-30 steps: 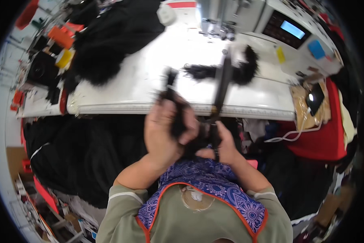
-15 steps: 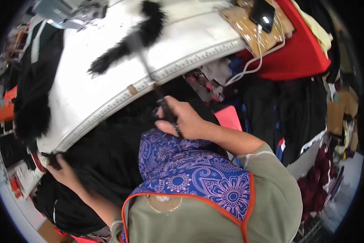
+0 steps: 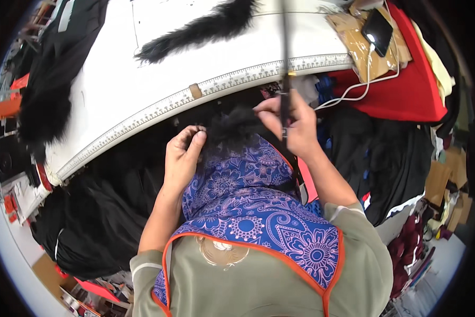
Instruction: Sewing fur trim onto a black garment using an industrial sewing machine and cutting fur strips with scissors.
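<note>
My left hand is closed, thumb and fingers pinching the edge of a black fluffy trim piece in front of the apron. My right hand grips a pair of scissors, seen edge-on, with the long blades pointing away over the table. The right thumb and a fingertip also reach the right end of the fluffy piece. Another strip of black fluffy trim lies on the white table, beyond both hands.
A measuring tape runs along the table's curved front edge. At the far right, a phone with a white cable rests on a plastic-wrapped brown package beside red fabric. Black garments hang at left; more fluffy trim lies at the table's left.
My left hand has come from the table's left corner to the middle with black fluffy trim. My right hand has moved right and up with the scissors, now upright, off the table strip.
</note>
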`<state>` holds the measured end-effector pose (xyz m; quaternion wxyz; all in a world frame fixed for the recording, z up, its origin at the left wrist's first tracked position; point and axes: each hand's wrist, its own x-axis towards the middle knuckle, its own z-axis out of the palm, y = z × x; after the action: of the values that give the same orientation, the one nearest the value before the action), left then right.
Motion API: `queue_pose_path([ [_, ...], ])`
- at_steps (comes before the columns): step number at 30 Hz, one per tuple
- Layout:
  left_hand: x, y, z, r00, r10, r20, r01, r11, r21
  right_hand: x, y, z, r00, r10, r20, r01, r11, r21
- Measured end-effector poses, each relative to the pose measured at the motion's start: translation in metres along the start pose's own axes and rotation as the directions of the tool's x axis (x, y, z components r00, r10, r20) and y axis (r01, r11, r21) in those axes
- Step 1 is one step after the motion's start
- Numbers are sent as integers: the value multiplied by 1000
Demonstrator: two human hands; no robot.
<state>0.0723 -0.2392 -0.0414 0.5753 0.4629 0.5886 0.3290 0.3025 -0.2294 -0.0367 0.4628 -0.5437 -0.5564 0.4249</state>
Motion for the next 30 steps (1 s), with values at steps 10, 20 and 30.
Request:
queue_pose_path([
  [10,12,-3,7,997,80,4,-78,988,-129,-1,16,12,998,-6,59,-1,992,128],
  [20,16,-3,8,950,312,16,-312,944,109,3,12,13,999,-2,-38,16,930,367],
  [30,19,18,12,903,418,100,-427,850,309,6,7,2,995,40,-89,-11,954,300],
])
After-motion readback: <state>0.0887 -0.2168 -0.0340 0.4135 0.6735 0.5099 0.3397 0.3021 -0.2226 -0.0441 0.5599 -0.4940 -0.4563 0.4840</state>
